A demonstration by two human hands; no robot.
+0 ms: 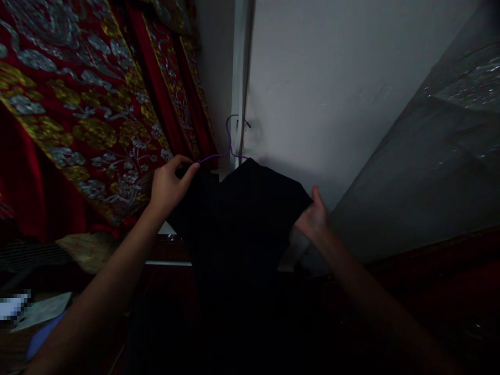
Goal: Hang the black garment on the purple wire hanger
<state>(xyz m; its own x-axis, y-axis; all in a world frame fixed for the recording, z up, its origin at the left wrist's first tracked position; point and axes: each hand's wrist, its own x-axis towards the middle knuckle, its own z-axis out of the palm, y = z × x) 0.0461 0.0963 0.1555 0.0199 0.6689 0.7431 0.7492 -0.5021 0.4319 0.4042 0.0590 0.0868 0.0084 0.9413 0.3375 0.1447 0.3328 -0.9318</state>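
Pale wall (332, 67), black garment (238, 224) between left fingers (191, 171) pinching one shoulder and right fingers (316, 197) at opposite sleeve, hold unclear

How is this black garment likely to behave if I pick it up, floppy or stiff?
Probably floppy: the garment looks like cloth draped on a purple hanger. Its top may keep some shape while that hanger sits inside. I'd guess it's light, since so slim a hanger seems to support it, though its lower part is too dark to judge.
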